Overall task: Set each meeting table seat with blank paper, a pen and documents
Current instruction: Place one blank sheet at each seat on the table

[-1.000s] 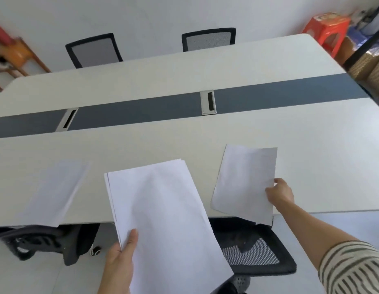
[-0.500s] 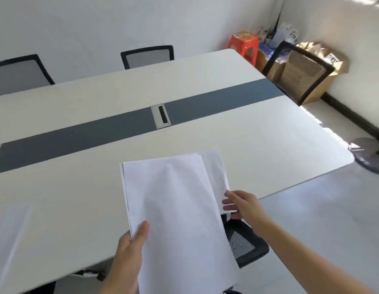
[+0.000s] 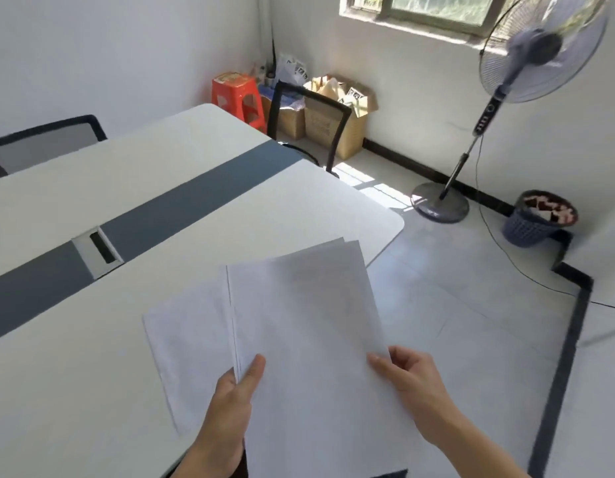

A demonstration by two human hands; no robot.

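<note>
The right hand has been moved off the single sheet, left on the counter, and pinches the right edge of the paper stack. The stack is gripped at lower centre by the left hand.

My paper stack is plain white. The counter before me is white too, crossed by a slate-grey band. Beyond it I see a red stool, brown boxes and a dark blue basket.

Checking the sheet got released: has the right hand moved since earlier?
Yes. The right hand left the sheet on the table and now pinches the right edge of the stack.
</note>
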